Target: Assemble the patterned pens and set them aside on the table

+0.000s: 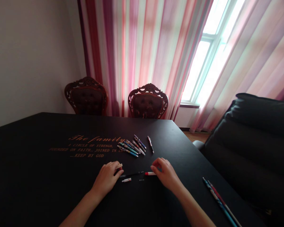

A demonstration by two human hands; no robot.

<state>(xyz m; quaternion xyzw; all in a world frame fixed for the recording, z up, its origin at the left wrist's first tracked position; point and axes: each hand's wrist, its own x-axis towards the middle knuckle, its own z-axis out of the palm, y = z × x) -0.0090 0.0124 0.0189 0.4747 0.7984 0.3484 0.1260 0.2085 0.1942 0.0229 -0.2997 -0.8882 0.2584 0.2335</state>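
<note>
My left hand [108,175] is closed on a small pen part [119,166], pale with some red, partly hidden by the fingers. On the right, my right hand [165,173] has its fingers curled at the end of a white pen barrel [150,173] with a red tip. Between the hands a dark, thin pen refill [133,174] lies on the black table. Just below it are a short white pen piece [126,180] with a coloured print and a tiny spring [141,180].
Beyond the hands several patterned pens [133,146] lie in a loose bunch, with one pen [150,144] apart. Two long, thin sticks [219,198] lie at the table's right edge. Carved chairs [148,102] stand behind the table [38,142]; a black armchair [257,142] is at right.
</note>
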